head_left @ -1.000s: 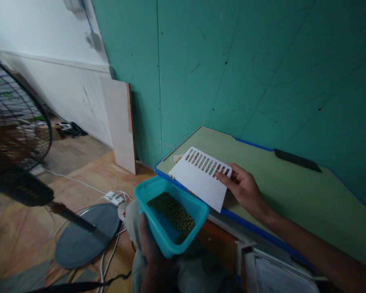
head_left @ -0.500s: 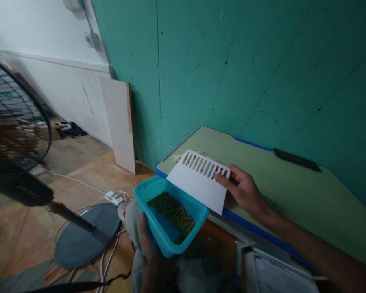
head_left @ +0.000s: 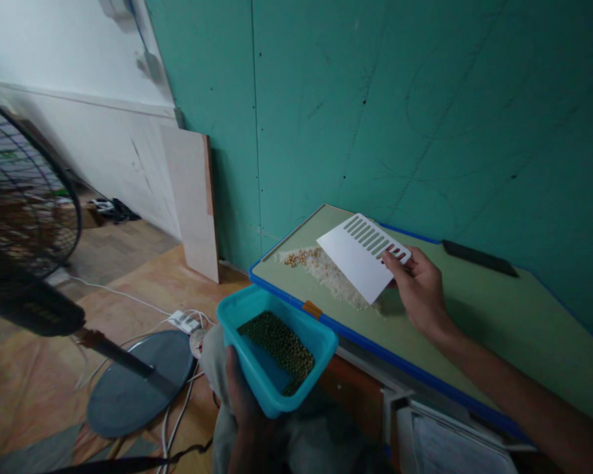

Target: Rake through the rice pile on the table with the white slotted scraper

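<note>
My left hand point(head_left: 241, 398) grips the underside of a turquoise plastic tub point(head_left: 277, 352) holding green beans point(head_left: 279, 343), just below the table's blue front edge. My right hand point(head_left: 422, 289) pinches the slotted end of a white flat scraper point(head_left: 362, 255), lifted and tilted above the green tabletop point(head_left: 479, 316). A strip of rice and yellowish grains point(head_left: 326, 270) lies on the table near its left corner, under the scraper's lower edge.
A standing fan point(head_left: 24, 217) with a round base point(head_left: 133, 382) is at the left, with cables and a power strip point(head_left: 185, 320) on the wooden floor. A board point(head_left: 192, 197) leans on the teal wall. A dark flat object point(head_left: 479, 258) lies at the table's back.
My right hand has lifted the scraper up and back from the table's front edge, uncovering the grain pile. The tub and my left hand have stayed put.
</note>
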### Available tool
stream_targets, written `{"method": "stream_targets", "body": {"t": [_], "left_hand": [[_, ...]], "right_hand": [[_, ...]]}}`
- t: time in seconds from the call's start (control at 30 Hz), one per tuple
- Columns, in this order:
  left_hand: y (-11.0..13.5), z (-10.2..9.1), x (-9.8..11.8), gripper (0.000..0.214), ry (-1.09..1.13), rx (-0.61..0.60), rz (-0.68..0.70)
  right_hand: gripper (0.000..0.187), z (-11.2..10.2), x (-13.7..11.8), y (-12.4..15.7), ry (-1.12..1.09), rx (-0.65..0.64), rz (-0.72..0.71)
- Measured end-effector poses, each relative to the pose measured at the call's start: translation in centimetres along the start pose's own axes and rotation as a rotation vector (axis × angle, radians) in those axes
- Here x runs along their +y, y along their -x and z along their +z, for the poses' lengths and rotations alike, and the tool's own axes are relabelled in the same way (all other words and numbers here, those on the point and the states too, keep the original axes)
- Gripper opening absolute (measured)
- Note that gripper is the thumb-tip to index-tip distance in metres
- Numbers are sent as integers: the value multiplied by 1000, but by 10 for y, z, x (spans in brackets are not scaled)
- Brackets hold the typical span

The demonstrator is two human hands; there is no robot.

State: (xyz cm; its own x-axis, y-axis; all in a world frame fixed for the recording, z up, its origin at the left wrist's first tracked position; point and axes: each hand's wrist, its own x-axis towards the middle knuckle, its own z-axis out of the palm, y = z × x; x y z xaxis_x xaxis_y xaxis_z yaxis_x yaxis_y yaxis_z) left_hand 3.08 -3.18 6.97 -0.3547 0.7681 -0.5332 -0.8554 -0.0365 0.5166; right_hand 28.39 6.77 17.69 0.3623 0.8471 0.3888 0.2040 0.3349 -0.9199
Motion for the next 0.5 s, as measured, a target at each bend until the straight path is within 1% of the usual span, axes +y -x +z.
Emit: {"method": "stream_targets", "body": {"t": [0.13,0.2,0.33,0.5], "left_hand": [[0,-1,1,65,-10,-12,-10],[-1,-2,1,67,-14,-25,-7],[-2,-6,-1,77,-37,-38,7],[-5,-7,-2,75,-57,-29,60]], "right_hand": [[41,-10,9,-13,47,51,3],[41,-13,15,-16,65,40,8],[40,-14,23,-17,76,1,10],[43,-12,22,-17,65,-12,16]]}}
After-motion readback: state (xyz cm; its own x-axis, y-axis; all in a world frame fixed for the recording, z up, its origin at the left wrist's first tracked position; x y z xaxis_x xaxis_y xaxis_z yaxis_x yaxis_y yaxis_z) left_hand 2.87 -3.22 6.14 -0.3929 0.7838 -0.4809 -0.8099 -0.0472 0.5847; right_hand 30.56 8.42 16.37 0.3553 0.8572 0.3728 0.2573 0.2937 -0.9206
